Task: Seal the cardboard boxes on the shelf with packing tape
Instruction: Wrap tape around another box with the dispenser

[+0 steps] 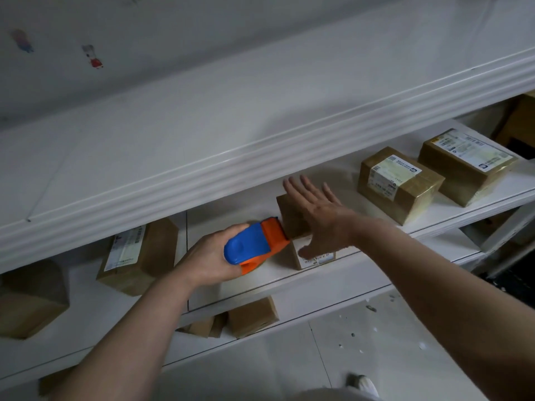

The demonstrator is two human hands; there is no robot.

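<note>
Gripping blue-orange tape dispenser (254, 246), left hand (208, 257) fingers wrapped round it; right hand (315, 215) fingers spread flat over small cardboard box (292, 218) on white shelf (260, 285).

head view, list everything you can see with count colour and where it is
shelf unit: one, white, across the whole view
taped boxes: two, brown with white labels, middle shelf, right
centre box: one, brown, middle shelf, under the right hand
left boxes: two, brown, middle shelf, left
lower boxes: at least two, brown, shelf below
tape dispenser: one, blue and orange, in the left hand
stickers: two, small, wall, top left
shoe: one, pale, floor at bottom edge
left hand: grips the tape dispenser
right hand: fingers spread over the centre box
</note>
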